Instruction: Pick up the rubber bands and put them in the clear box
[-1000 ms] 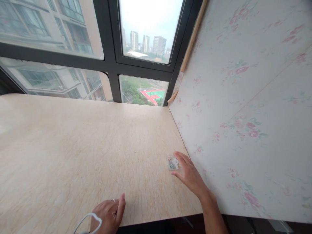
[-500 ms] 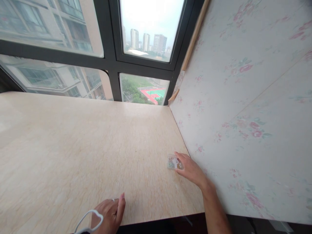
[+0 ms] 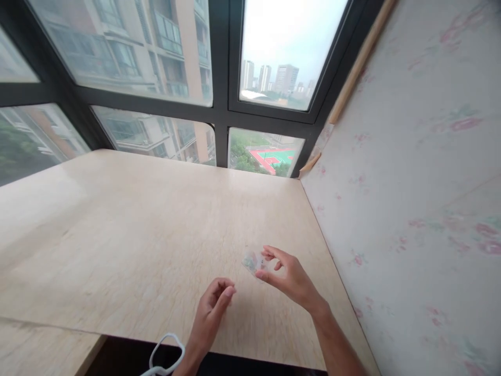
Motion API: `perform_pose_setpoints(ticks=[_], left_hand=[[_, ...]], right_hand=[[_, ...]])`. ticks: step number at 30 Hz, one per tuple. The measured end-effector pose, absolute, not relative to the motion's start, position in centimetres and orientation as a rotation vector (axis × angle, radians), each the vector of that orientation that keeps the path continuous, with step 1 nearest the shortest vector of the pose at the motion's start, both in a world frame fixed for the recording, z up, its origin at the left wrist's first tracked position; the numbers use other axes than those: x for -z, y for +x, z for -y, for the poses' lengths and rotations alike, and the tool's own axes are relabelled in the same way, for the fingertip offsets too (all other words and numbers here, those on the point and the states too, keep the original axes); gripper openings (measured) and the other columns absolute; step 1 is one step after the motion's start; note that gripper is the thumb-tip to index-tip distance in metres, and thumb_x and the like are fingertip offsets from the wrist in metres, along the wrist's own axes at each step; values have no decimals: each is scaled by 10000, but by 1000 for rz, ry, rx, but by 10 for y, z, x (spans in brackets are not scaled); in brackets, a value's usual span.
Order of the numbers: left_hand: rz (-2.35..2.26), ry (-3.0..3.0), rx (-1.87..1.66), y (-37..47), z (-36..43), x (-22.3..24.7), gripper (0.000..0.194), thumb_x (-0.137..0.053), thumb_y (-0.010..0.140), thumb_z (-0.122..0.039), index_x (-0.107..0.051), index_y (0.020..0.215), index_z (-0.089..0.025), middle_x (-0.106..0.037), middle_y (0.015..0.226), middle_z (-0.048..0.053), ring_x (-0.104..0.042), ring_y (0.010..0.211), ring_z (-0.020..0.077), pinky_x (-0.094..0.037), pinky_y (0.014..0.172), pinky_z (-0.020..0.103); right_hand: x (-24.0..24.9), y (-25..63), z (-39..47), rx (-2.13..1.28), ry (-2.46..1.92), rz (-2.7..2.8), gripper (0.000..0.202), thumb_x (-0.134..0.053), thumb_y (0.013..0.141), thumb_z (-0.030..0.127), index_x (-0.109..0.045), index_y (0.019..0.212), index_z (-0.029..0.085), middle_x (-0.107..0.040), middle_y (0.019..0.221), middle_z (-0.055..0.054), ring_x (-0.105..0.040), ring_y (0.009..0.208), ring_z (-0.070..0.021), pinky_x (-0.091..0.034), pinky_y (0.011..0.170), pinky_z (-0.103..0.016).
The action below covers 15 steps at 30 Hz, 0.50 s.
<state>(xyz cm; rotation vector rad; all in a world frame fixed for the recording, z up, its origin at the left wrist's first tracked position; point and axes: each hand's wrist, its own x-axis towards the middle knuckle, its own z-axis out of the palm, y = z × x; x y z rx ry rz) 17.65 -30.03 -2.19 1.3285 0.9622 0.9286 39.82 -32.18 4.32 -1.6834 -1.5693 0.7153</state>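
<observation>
A small clear plastic case [image 3: 251,262] with little coloured items inside is between the thumb and fingers of my right hand [image 3: 287,274], above the pale marble-patterned surface [image 3: 164,235]. The fingers cover its right end. To the left and a little nearer, my left hand [image 3: 215,308] has its fingers curled, with the thumb against the index finger. Nothing shows in it, though the inside of the curl is partly hidden. A white loop [image 3: 168,337] lies by my left wrist.
Dark window frames [image 3: 221,136] stand along the far edge of the surface. A wall with flowered paper [image 3: 391,209] rises at the right, with a wooden strip [image 3: 362,62] along its edge. The surface's front edge drops to a dark gap.
The view has turned left. My right hand has brought the clear case leftward from near the wall. My left hand has moved forward, closer to it, with its thumb now against its fingers.
</observation>
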Motion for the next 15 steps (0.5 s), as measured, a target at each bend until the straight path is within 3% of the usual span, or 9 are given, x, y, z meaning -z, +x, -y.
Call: perform_pose_setpoints(ticks=[2,4,9,15], left_hand=[[-838,1198,-985,184,290,15,426,-573,841,-509,-587,1114,-182,-630,1003,100,-582,767,173,-481,630,266],[-723,1127,-1021,190,280,10,485,-589,841,-490,-545,1226,-198,-604,1151,130,-591,940,219,-494,750,309],[-625,992,-1142,186,257,3,434,-631,843,-401,-563,1231,-219,-601,1239,113,-549,1140,265,-416,971,388],[-671,947,-1218,168,235,7,499,-691,791,-412,-584,1218,-178,-633,1199,133,-556,1150,290,-407,993,414]], right_hand=[[-47,381,307,-774,-1603,1584,650,-720,767,477,-536,1312,177,-657,1166,-137,-621,1037,-252,-527,760,-352],[-51,366,293,-801,-1550,1609,648,-720,766,478,-543,1310,173,-664,1151,-135,-626,1024,-251,-528,742,-342],[-56,342,263,-797,-1446,1715,571,-713,774,463,-594,1252,174,-669,1130,-115,-634,968,-227,-531,678,-303],[-64,325,234,-823,-1345,1873,531,-676,811,418,-582,1279,185,-636,1223,-115,-641,961,-215,-537,644,-280]])
